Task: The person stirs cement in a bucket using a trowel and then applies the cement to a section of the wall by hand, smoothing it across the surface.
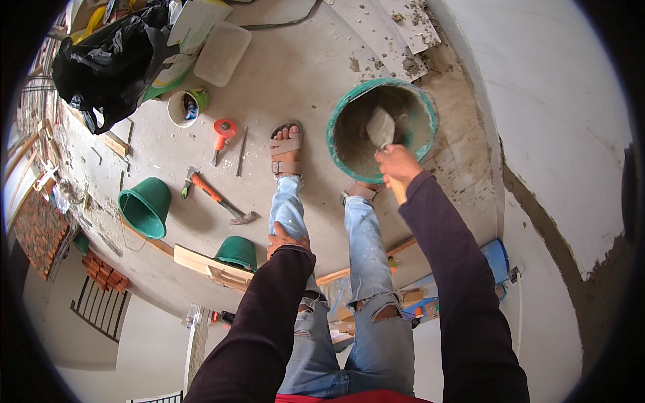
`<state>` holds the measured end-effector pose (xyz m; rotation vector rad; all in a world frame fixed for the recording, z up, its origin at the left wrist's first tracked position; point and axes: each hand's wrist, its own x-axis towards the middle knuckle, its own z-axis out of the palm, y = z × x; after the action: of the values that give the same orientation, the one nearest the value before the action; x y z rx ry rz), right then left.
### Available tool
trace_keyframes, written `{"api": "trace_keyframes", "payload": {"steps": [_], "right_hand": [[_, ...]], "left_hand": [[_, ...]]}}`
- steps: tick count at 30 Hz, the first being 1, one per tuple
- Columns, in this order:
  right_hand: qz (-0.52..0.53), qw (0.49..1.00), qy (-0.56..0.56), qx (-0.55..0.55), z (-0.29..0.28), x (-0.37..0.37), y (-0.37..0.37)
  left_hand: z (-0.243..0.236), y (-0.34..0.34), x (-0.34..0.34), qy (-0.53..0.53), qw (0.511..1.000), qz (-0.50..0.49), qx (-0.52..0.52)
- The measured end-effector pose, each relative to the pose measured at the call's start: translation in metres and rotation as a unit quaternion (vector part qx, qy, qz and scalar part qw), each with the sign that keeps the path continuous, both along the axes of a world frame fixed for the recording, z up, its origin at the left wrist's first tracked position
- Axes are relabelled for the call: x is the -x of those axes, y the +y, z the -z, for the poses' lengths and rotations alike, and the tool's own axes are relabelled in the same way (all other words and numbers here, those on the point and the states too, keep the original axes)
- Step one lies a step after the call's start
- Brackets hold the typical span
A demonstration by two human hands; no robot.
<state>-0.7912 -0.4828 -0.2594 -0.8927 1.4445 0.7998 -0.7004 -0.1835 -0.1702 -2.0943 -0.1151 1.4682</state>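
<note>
The right hand (398, 163) was closed around the wooden handle of a trowel (381, 127), its blade down inside the green mortar bucket (381, 127) by the wall, likely to scoop mix. The left hand (285, 238) rested on the left knee, fingers loosely spread, seemingly for balance. Far off lay a white-and-green sack (185, 40) beside a pale rectangular tub (223, 52).

Wore dark maroon long sleeves down to both wrists, left hand (285, 239) and right hand (398, 163) bare. Had on faded, paint-spattered light-blue jeans (366, 316), ripped at the knees, plus tan two-strap sandals (286, 153).
</note>
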Motion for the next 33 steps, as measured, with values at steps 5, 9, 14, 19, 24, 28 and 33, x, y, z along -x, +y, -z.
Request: {"api": "trace_keyframes", "payload": {"steps": [5, 9, 14, 19, 24, 28, 33], "right_hand": [[-0.704, 0.669, -0.160, 0.175, -0.001, 0.009, 0.016], [-0.306, 0.950, -0.031, 0.059, -0.003, 0.012, 0.023], [0.181, 0.972, -0.099, -0.108, -0.022, -0.002, -0.016], [-0.013, 0.987, -0.049, 0.154, -0.007, 0.016, -0.020], [-0.335, 0.916, -0.013, 0.221, 0.050, 0.048, 0.026], [-0.301, 0.938, 0.022, 0.172, 0.029, 0.014, 0.062], [-0.523, 0.838, -0.111, 0.105, 0.064, 0.041, 0.076]], "left_hand": [[0.007, -0.010, 0.006, -0.002, 1.000, 0.024, 0.005], [0.009, -0.013, 0.007, -0.010, 1.000, 0.025, -0.001], [0.008, -0.011, 0.005, 0.008, 1.000, 0.023, -0.007], [0.009, -0.012, 0.007, -0.003, 0.999, 0.030, -0.010], [0.011, -0.017, 0.006, 0.003, 1.000, 0.025, -0.012], [0.011, -0.009, 0.007, -0.001, 0.999, 0.024, -0.023], [0.014, -0.015, 0.011, 0.001, 0.999, 0.037, -0.010]]}}
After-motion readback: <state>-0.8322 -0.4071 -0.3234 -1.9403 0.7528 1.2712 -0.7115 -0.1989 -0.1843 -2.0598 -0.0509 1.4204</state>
